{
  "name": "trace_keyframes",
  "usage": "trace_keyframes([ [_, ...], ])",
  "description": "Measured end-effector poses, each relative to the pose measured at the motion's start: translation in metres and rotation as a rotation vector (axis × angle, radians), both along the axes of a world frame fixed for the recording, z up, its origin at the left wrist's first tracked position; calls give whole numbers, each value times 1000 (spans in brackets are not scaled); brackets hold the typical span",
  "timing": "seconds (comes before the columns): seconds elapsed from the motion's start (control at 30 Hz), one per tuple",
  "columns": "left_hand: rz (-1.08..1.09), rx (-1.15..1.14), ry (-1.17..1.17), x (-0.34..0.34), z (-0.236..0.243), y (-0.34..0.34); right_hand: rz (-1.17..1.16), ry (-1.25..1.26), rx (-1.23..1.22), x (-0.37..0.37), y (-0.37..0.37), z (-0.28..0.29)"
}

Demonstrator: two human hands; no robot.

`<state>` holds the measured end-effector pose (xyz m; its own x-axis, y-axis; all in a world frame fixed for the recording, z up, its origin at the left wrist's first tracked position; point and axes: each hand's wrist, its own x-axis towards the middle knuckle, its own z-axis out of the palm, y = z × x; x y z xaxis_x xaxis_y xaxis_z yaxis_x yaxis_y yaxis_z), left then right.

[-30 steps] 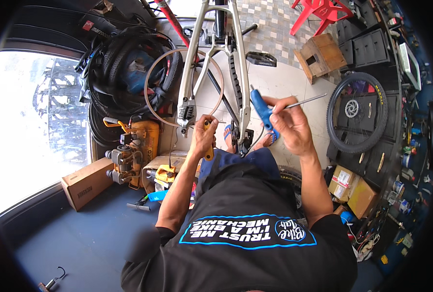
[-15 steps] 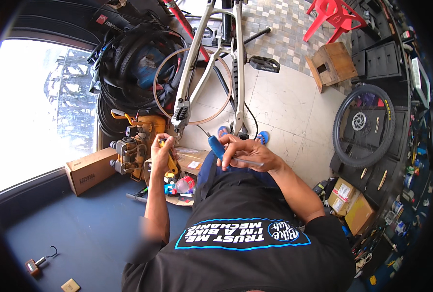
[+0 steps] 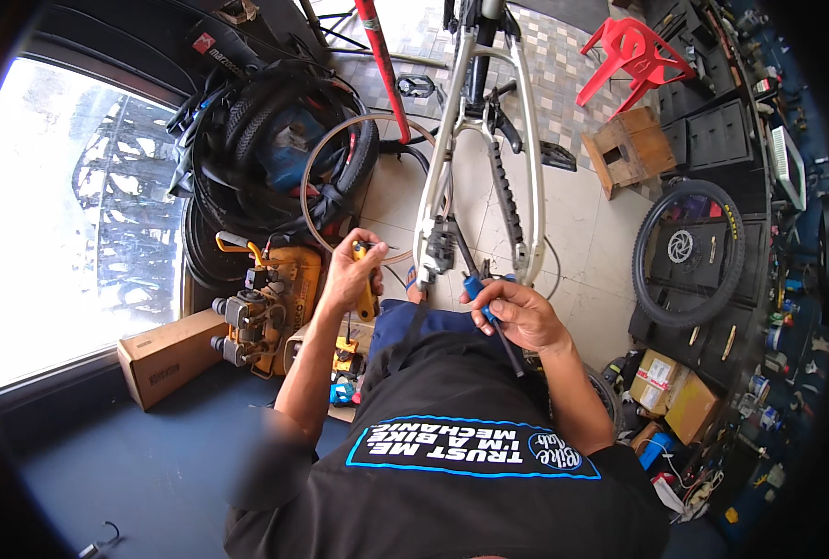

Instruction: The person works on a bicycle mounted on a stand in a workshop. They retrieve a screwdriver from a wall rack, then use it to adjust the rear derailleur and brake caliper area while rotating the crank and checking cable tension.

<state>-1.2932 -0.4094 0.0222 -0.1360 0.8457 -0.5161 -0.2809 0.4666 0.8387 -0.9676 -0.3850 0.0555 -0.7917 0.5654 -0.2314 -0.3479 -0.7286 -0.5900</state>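
While left grip (image 3: 346, 275) clasps oblong yellow tool (image 3: 366, 303) | right grip (image 3: 528, 321) encircles metal-shafted blue tool (image 3: 474, 289)

The left hand (image 3: 347, 268) is gripping a yellow tool (image 3: 366, 303). The right hand (image 3: 523, 317) is holding a long blue-handled tool (image 3: 473, 286).

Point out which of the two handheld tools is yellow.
The folding multi-tool in the left hand: its body is yellow, whereas the T-handle hex key in the right hand has a blue grip.
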Motion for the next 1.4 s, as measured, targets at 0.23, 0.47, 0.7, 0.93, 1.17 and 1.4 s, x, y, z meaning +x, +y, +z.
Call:
trace_keyframes([
  [0.23,-100,91,-37,-10,-15,5,-328,-466,71,-35,-14,9],
  [0.47,-231,141,33,-17,-18,15,-648,-541,-26,-70,-22,1],
  [0.7,-296,181,124,-9,-25,14,-671,-636,4,-75,-31,-19],
  [0.93,-208,189,44,5,-34,10,-705,-644,-16,-78,-37,-25],
  [1.17,-186,613,460,11,-52,7,-711,-547,-233,-74,-36,-27],
  [1.4,-254,278,231,12,-47,1,-610,-559,-323,-82,-23,-48],
])
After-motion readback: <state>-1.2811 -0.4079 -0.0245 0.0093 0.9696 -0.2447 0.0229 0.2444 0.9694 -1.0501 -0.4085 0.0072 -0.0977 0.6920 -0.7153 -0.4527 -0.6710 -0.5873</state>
